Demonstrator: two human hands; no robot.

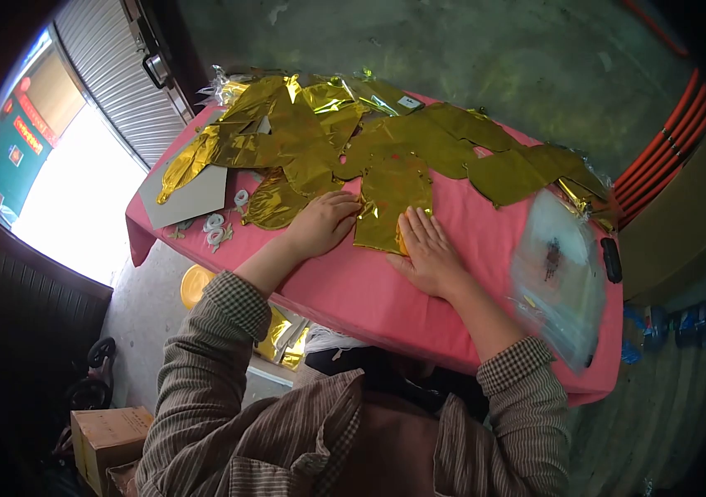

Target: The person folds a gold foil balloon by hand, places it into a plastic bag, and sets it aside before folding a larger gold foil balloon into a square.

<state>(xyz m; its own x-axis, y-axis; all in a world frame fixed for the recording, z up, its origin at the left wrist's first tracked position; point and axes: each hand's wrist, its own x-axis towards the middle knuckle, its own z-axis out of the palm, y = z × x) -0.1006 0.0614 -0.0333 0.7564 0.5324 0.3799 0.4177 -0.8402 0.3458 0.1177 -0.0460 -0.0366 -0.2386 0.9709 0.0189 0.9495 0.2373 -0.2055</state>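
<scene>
Flat gold foil pieces [394, 190] lie spread and overlapping across the pink tablecloth [353, 286]. At the left edge of the nearest foil piece is my left hand [324, 222], its fingers curved and close together, touching the foil's side; whether it pinches anything is hidden. My right hand [429, 251] rests flat with fingers stretched out on the lower right corner of the same piece. More foil [274, 199] lies just beyond my left hand.
A grey board [187, 197] and white ribbon rolls [214, 222] are on the table's left. Clear plastic bags [560, 273] and a black object [610, 260] lie at the right. A cardboard box [111, 439] and yellow bowl [196, 286] stand below, left.
</scene>
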